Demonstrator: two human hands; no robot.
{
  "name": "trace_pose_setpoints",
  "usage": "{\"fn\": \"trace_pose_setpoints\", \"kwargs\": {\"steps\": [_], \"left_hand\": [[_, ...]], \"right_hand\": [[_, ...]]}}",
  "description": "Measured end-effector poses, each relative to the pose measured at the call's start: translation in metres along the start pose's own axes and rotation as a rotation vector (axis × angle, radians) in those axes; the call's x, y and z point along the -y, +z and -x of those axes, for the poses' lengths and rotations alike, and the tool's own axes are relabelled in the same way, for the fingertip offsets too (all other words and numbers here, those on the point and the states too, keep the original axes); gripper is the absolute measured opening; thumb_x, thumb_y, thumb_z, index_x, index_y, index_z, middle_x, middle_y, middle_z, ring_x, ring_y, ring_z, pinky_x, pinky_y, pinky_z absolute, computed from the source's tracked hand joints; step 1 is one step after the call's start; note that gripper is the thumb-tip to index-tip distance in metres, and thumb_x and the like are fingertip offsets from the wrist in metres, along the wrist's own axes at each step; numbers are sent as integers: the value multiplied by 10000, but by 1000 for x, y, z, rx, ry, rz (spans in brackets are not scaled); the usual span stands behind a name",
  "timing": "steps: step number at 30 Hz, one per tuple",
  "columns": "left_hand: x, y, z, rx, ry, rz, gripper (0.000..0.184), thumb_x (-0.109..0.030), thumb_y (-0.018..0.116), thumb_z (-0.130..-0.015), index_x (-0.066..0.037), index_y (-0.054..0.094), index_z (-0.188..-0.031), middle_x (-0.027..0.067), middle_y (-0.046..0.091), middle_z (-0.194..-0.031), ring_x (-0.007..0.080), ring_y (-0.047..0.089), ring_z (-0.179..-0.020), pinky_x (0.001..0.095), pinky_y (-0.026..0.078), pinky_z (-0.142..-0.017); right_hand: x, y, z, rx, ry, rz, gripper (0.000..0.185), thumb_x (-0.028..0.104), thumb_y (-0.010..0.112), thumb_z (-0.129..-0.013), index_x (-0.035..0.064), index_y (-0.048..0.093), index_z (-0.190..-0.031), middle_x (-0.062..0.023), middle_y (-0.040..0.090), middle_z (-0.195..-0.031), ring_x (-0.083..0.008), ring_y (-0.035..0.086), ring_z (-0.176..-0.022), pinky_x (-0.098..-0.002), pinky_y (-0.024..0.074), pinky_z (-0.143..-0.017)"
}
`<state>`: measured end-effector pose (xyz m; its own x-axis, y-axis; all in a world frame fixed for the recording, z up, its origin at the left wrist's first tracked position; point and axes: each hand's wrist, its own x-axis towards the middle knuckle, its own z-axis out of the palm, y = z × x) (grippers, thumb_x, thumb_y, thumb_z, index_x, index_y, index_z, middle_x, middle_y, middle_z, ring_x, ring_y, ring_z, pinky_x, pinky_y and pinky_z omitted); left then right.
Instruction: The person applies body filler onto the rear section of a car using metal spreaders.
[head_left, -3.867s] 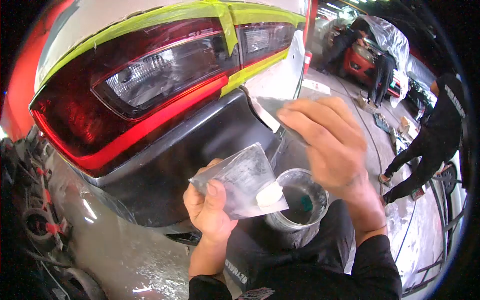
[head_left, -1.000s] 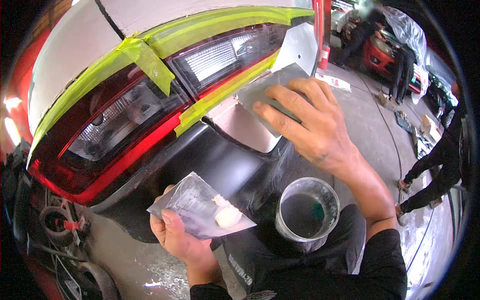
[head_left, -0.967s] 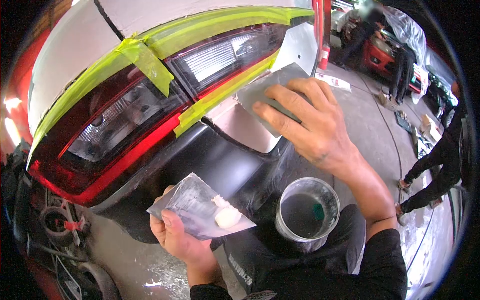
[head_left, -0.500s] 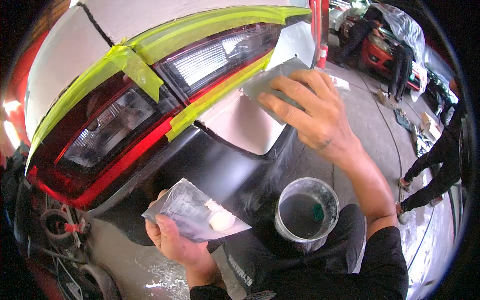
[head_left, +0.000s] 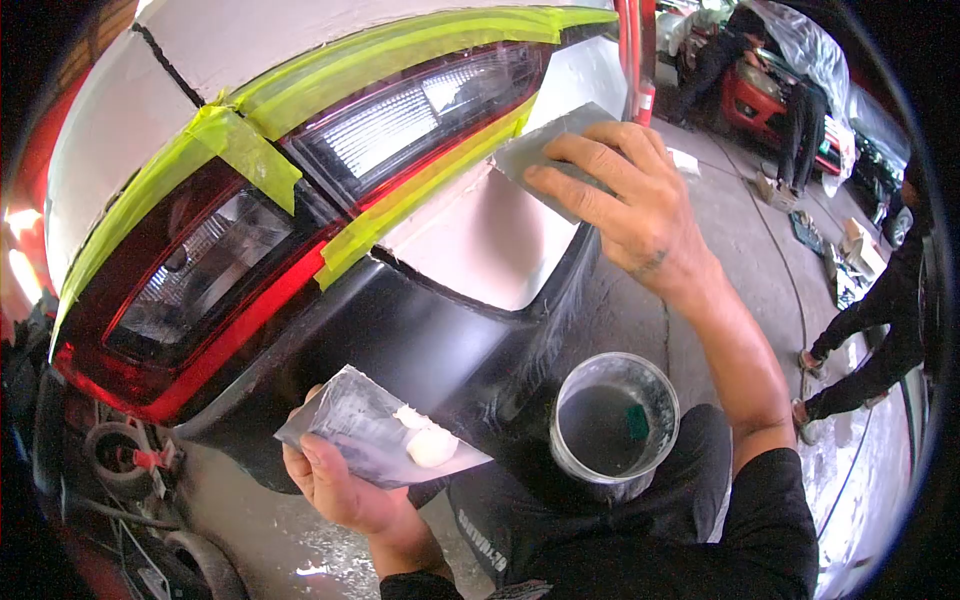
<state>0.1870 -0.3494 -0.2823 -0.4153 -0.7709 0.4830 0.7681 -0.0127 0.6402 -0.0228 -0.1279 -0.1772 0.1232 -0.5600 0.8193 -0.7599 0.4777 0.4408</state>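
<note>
My right hand (head_left: pixel 645 205) grips a flat grey putty spreader (head_left: pixel 545 145). The spreader's edge is at the upper part of a pale, filler-coated panel (head_left: pixel 470 245) on a car's rear corner; whether it touches is unclear. In my left hand (head_left: pixel 340 485) is a second flat plate (head_left: pixel 350 420), held tilted below the bumper panel, smeared grey-white. A lump of cream putty (head_left: pixel 432 447) sits near its right edge. Yellow-green masking tape (head_left: pixel 375 222) borders the tail light (head_left: pixel 405 120) just above the pale panel.
A grey bucket (head_left: pixel 562 440) with a small green piece inside stands by my knee. The black bumper (head_left: pixel 400 320) curves below the panel. On the right, a person's legs (head_left: pixel 860 370) stand near a cable; farther back people are at a red car (head_left: pixel 750 100).
The car has shifted slightly left in view. My right hand and its spreader have moved a little right and up along the panel. The left hand's plate has shifted slightly left.
</note>
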Motion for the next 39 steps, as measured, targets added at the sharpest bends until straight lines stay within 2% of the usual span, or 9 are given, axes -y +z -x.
{"fn": "trace_pose_setpoints", "kwargs": {"steps": [9,15,18,25,31,34,36,37,39], "left_hand": [[1,-2,1,-6,32,-13,465,-378,680,-973,24,602,-1193,170,671,-1123,261,676,-984,403,567,-865],[-1,-2,4,3,18,27,352,-272,621,-1020,5,581,-1234,166,675,-1171,261,677,-1032,421,556,-929],[-1,-2,5,19,12,-45,422,-338,596,-1029,-9,602,-1293,119,645,-1240,247,640,-1113,407,516,-974],[3,-8,2,54,4,-8,392,-312,588,-1039,-16,595,-1297,117,657,-1202,250,660,-1067,411,551,-919],[-2,-4,-1,95,-6,8,390,-303,555,-1054,-1,591,-1298,128,658,-1219,256,665,-1076,406,541,-939],[-1,0,-1,107,29,10,383,-284,535,-1061,11,591,-1299,143,658,-1251,260,668,-1097,414,543,-947],[-3,8,-1,35,-1,21,345,-272,566,-1055,1,589,-1266,139,676,-1190,245,677,-1050,403,551,-929],[-3,13,0,0,-16,28,328,-265,582,-1052,-4,589,-1249,138,685,-1159,238,682,-1026,397,556,-920],[-4,25,7,-64,-56,-4,296,-258,595,-1052,-29,598,-1240,103,683,-1099,208,672,-980,370,558,-879]], "right_hand": [[-10,3,6,-13,4,1,364,84,666,-765,145,715,-1121,-32,672,-1120,-271,617,-1040,-433,496,-907],[-10,2,7,-28,23,10,335,95,675,-781,142,715,-1110,-34,671,-1103,-266,621,-1042,-428,496,-905],[-15,4,8,-39,32,15,323,106,673,-787,144,717,-1105,-33,674,-1098,-262,622,-1043,-428,495,-902],[-31,2,20,-41,58,138,328,75,648,-801,136,731,-1113,-37,690,-1090,-266,628,-1032,-414,495,-897],[-19,-18,32,-172,249,-73,343,-6,602,-842,74,746,-1143,-109,713,-1114,-300,647,-1016,-390,516,-886],[22,-33,37,-152,296,-328,341,-17,607,-847,51,747,-1151,-149,713,-1142,-314,660,-1004,-394,526,-880],[50,-38,46,-142,258,-522,327,-25,629,-835,39,750,-1132,-172,712,-1141,-332,670,-978,-415,535,-859],[62,-42,47,-123,192,-624,308,17,694,-815,39,756,-1116,-177,709,-1146,-341,673,-973,-429,546,-829],[89,-42,53,-144,107,-720,391,120,767,-765,62,747,-1150,-162,700,-1164,-325,664,-974,-420,554,-851]]}}
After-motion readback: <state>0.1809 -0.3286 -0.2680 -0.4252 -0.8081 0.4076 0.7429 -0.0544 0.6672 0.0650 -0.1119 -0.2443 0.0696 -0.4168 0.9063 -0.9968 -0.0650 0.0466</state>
